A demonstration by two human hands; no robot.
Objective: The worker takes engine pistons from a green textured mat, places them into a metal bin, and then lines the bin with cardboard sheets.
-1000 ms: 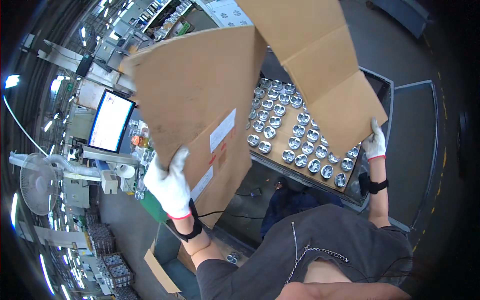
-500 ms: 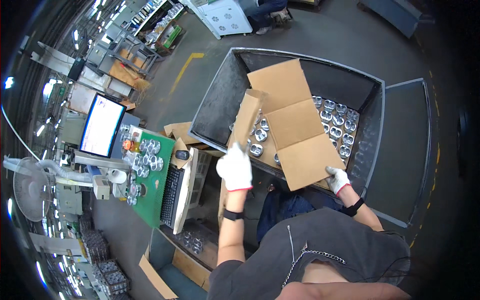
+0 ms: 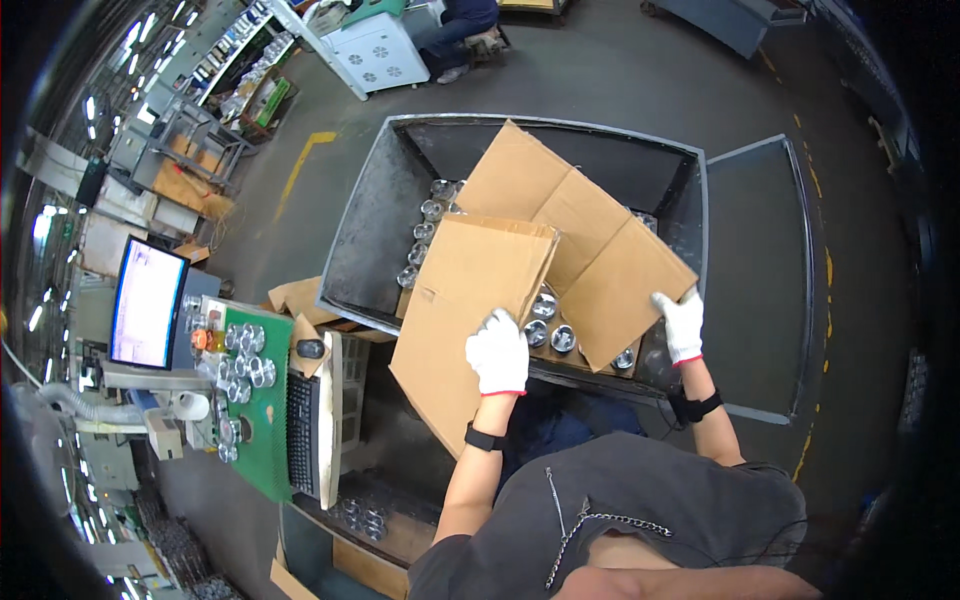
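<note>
My left hand [image 3: 497,352], in a white glove, grips the edge of a brown cardboard piece [image 3: 455,285] that slants across the bin's near-left side. A second, creased cardboard sheet [image 3: 605,245] lies across the bin's middle, its near-right corner pinched by my gloved right hand [image 3: 682,325]. Whether the two pieces are joined, I cannot tell. Both are over a large dark metal bin [image 3: 352,215]. Shiny metal pistons [image 3: 563,338] stand in the bin, showing between and beside the cardboard; many are covered by it.
At left, a green-matted table [image 3: 265,440] carries several more pistons, a keyboard [image 3: 302,425], a mouse and a monitor [image 3: 150,300]. A hinged metal frame [image 3: 800,290] juts right from the bin. Another person [image 3: 460,35] sits beyond, beside a white cabinet [image 3: 375,60].
My left hand has turned its cardboard from nearly edge-on to broad face up. The right-hand sheet has rotated, its near corner going right and up. The whole view has shifted.
</note>
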